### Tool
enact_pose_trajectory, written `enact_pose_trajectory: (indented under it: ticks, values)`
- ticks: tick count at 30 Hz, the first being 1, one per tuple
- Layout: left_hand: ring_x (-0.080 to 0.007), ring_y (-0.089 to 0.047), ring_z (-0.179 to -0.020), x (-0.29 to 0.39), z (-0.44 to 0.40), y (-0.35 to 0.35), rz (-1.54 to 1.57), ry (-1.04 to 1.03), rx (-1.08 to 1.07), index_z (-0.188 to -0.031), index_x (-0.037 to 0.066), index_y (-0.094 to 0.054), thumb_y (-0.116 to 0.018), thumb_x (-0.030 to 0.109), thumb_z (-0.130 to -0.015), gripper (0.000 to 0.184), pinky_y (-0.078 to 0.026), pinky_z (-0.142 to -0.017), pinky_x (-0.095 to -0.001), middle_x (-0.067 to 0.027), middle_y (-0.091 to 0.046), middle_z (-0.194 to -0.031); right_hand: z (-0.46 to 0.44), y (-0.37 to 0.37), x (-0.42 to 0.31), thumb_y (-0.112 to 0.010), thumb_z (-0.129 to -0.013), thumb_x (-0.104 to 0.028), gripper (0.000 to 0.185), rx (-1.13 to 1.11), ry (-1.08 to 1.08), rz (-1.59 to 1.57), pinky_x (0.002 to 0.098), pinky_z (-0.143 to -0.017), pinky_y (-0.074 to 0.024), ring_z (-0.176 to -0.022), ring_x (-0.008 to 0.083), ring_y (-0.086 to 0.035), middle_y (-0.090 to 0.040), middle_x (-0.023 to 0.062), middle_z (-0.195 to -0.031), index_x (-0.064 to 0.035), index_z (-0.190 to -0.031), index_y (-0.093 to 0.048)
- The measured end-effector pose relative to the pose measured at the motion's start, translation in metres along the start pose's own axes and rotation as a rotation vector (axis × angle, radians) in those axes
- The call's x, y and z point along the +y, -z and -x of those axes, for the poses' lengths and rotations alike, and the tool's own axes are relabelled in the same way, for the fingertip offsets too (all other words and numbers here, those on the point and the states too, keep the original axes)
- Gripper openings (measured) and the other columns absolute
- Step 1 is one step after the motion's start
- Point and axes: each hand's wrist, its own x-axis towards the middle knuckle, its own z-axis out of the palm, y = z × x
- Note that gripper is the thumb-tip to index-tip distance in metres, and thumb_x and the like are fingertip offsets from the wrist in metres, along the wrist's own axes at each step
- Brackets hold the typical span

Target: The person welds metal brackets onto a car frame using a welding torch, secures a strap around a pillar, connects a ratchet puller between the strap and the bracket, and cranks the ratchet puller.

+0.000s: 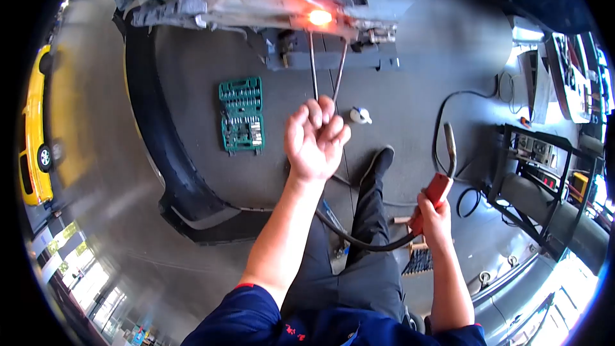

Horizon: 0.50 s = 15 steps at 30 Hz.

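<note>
A: Any good landmark to work from?

B: Taking the green tool case (242, 115), spread open on the floor (269, 182).

A: And where to look for the left hand (315, 144)?

B: Just right of the case and slightly lower, palm up, fingers curled in. Can see two thin metal rods (313, 64) running upward from behind those fingers. Cannot tell whether gripped or not, with the lower ends hidden.

A: Leading up to what?

B: To a pale, worn-looking body part (250, 3), above the case and stretching off to its right. Showing a bright orange glow (320, 17) along the lower edge, near the tops of the rods.

A: And the right hand (435, 221)?

B: Well right of the case and lower. Closed firmly around a red-handled tool (439, 187), with a bent metal tube (451, 144) pointing up from one end and a thick black cable (375, 245) curving away left from the other, across the dark trousers (368, 234).

A: Anything else near the case?

B: Yes: to its right, past the rods, a small white object (360, 115). To its left, a long curved black panel (144, 77). Far left, a yellow vehicle (37, 122).
</note>
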Motion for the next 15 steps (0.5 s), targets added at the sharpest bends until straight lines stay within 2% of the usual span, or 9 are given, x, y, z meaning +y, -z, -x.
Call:
enact_pose_trajectory:
  ticks: [2, 4, 6, 11, 13, 15]
  values:
    - [-0.0082, -0.030, -0.056, 0.003, 0.001, -0.002, -0.001, 0.024, 0.005, -0.086, 0.011, -0.048, -0.047, 0.031, -0.105, 0.028, -0.037, -0.059, -0.0275, -0.0030, -0.045, -0.092, -0.029, 0.022, 0.021, -0.066, -0.095, -0.013, 0.015, 0.043, -0.023, 0.047, 0.0325, -0.049, -0.0530, -0.052, 0.0178, -0.061, -0.060, 0.0052, -0.068, -0.0054, -0.100, -0.054]
    - [-0.0091, -0.033, -0.057, 0.005, 0.003, -0.001, 0.017, 0.047, 0.017, -0.088, 0.010, -0.048, -0.047, 0.032, -0.106, 0.028, -0.039, -0.061, -0.0290, -0.0041, -0.046, -0.095, -0.060, 0.038, 0.043, -0.066, -0.092, -0.010, 0.017, 0.117, -0.058, 0.045, 0.0327, -0.047, -0.0535, -0.051, 0.0175, -0.061, -0.058, 0.0042, -0.069, -0.0071, -0.096, -0.049]
    - [-0.0097, -0.034, -0.058, 0.008, 0.004, 0.001, -0.009, 0.066, 0.001, -0.089, 0.010, -0.050, -0.047, 0.032, -0.106, 0.028, -0.040, -0.063, -0.0292, -0.0045, -0.048, -0.097, -0.080, 0.049, 0.055, -0.067, -0.091, -0.014, 0.017, 0.187, -0.190, 0.029, 0.0348, -0.048, -0.0535, -0.054, 0.0199, -0.063, -0.060, 0.0054, -0.071, -0.0071, -0.098, -0.053]
    - [-0.0109, -0.039, -0.062, 0.018, 0.005, 0.000, -0.055, 0.141, -0.001, -0.096, 0.010, -0.059, -0.049, 0.035, -0.104, 0.027, -0.041, -0.069, -0.0301, -0.0039, -0.052, -0.105, -0.123, 0.081, 0.109, -0.066, -0.091, -0.011, 0.018, 0.185, -0.381, -0.034, 0.0365, -0.050, -0.0549, -0.057, 0.0207, -0.061, -0.058, 0.0046, -0.074, -0.0082, -0.099, -0.051]
    - [-0.0116, -0.043, -0.068, 0.019, 0.007, -0.005, -0.062, 0.139, 0.022, -0.102, 0.010, -0.063, -0.050, 0.035, -0.104, 0.028, -0.042, -0.073, -0.0318, -0.0053, -0.055, -0.112, -0.128, 0.092, 0.129, -0.067, -0.091, -0.010, 0.017, 0.181, -0.350, -0.043, 0.0361, -0.056, -0.0561, -0.065, 0.0204, -0.064, -0.058, 0.0045, -0.077, -0.0088, -0.100, -0.052]
    - [-0.0144, -0.049, -0.077, 0.022, 0.010, -0.005, -0.035, 0.146, 0.050, -0.110, 0.010, -0.065, -0.051, 0.035, -0.103, 0.030, -0.043, -0.079, -0.0344, -0.0078, -0.057, -0.126, -0.129, 0.101, 0.137, -0.067, -0.091, -0.009, 0.017, 0.178, -0.411, -0.141, 0.0363, -0.059, -0.0563, -0.068, 0.0201, -0.064, -0.059, 0.0044, -0.079, -0.0091, -0.100, -0.053]
